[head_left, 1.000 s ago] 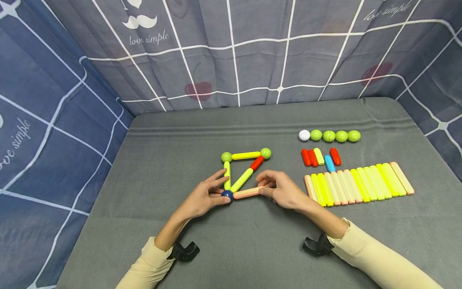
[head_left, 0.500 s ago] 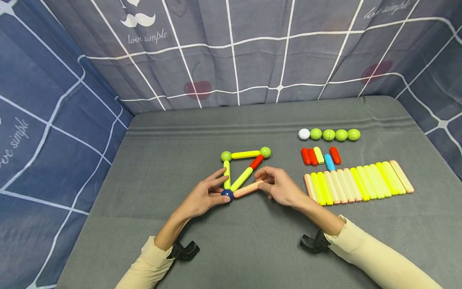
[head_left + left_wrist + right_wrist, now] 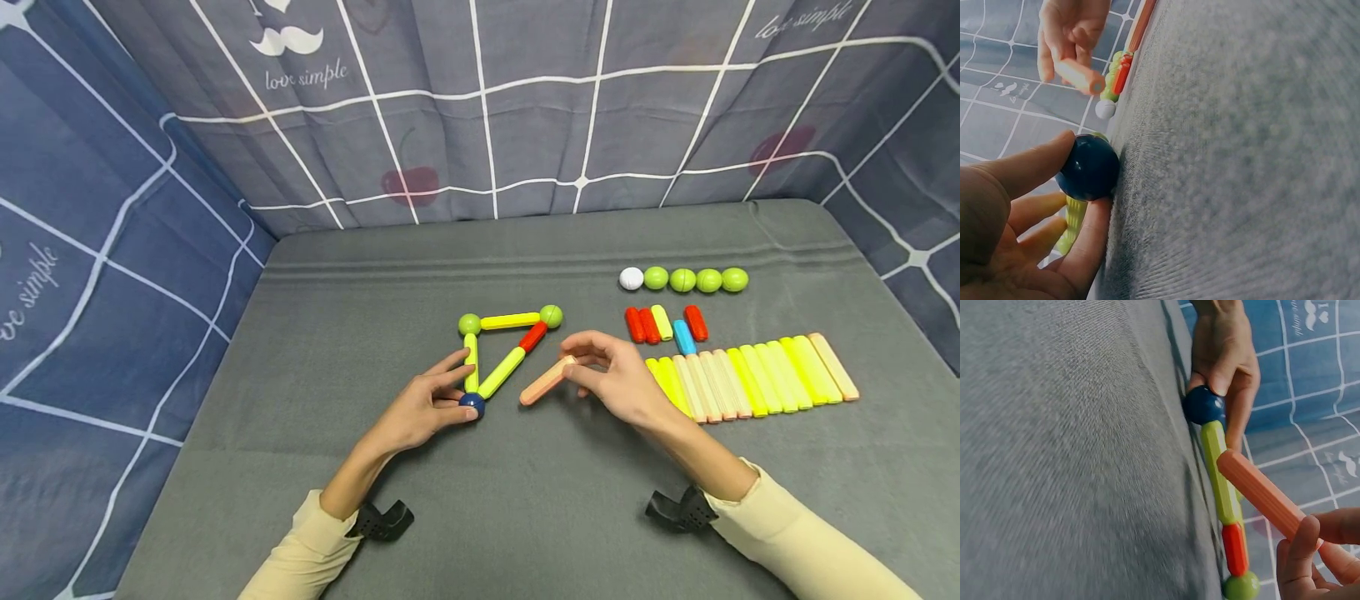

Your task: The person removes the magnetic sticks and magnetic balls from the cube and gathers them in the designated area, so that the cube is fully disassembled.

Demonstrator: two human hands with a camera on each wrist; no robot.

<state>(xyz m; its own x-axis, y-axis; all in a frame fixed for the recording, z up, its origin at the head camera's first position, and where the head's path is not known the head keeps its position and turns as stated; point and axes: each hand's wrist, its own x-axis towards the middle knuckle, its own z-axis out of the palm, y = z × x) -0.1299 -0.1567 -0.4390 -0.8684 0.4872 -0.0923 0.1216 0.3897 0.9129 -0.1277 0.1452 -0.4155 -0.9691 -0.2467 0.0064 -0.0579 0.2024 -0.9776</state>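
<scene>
My left hand (image 3: 412, 414) pinches a dark blue ball (image 3: 1089, 167) between thumb and fingers, its other fingers touching the yellow-green stick (image 3: 472, 379) above it. That ball is one corner of a flat triangle on the table. The other corners are a green ball (image 3: 469, 324) and a second green ball (image 3: 551, 316), joined by a yellow stick (image 3: 510, 321). The slanted side is a yellow-green stick (image 3: 1221, 481) end to end with a short red rod (image 3: 1235, 549). My right hand (image 3: 618, 385) pinches one end of an orange stick (image 3: 1263, 495), held tilted and apart from the blue ball.
At the right, a row of yellow and pale orange sticks (image 3: 757, 382) lies side by side. Behind it are short red rods (image 3: 696, 322), a blue rod (image 3: 684, 337), several green balls (image 3: 682, 280) and a white ball (image 3: 632, 278). Grid-patterned curtains (image 3: 525, 125) enclose the table.
The orange stick, earlier with its end at the blue ball, has swung up and come away to the right with my right hand. My left hand has stayed in place.
</scene>
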